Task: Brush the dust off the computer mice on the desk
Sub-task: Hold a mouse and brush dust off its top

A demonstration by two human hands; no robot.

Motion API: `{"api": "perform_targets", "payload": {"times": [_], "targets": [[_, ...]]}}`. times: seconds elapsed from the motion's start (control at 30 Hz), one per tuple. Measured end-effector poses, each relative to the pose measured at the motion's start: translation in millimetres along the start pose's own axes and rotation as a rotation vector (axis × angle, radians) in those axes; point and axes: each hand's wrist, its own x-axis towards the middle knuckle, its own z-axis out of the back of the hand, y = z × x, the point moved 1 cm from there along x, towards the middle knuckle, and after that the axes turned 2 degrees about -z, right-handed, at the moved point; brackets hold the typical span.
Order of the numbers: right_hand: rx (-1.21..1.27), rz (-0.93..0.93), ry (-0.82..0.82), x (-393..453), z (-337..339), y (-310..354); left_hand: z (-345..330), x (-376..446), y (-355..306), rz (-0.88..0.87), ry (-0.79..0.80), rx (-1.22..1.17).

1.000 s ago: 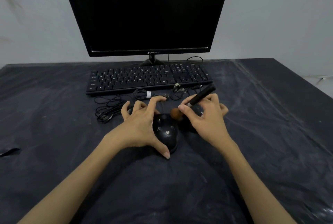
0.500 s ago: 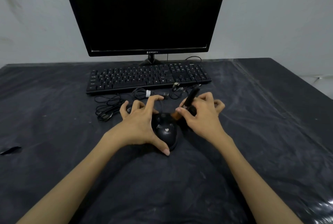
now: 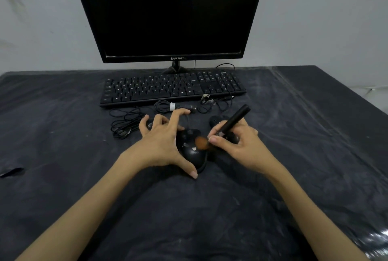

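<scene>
A monitor (image 3: 168, 8) fills the upper centre of the frame, at the back of the table (image 3: 63, 197), a keyboard (image 3: 168, 89) just below it. Cables (image 3: 128, 123) lie below the keyboard, left of centre; a mouse (image 3: 194, 154) sits mid-frame between the left hand (image 3: 161, 145) and right hand (image 3: 241, 146), a brush (image 3: 235, 120) on top.

Brush (image 3: 227, 127) bristles on black mouse (image 3: 194, 153)

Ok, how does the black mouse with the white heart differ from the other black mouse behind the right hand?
The heart-marked black mouse is gripped by the left hand and has the orange brush bristles on it; the other black mouse has neither. The heart-marked mouse lies nearer the camera; the other one sits nearer the black keyboard, partly hidden by the right hand. Both are black.
</scene>
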Motion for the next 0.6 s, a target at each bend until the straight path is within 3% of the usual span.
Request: {"api": "perform_targets", "payload": {"times": [0.07,0.2,0.3,0.6], "targets": [[0.011,0.013,0.061,-6.6,8.2,-2.2,0.1,0.3,-0.2,0.001,0.003,0.003],[0.1,0.007,-0.153,-1.3,14.8,1.1,-0.4,-0.3,-0.3,0.01,-0.001,0.009],[0.126,0.014,-0.222,5.8,8.6,9.6,-0.6,-0.7,-0.5,0.01,-0.001,0.003],[-0.053,-0.028,0.024,-6.0,11.6,2.4,-0.8,0.1,-0.6,0.01,-0.002,0.012]]}}
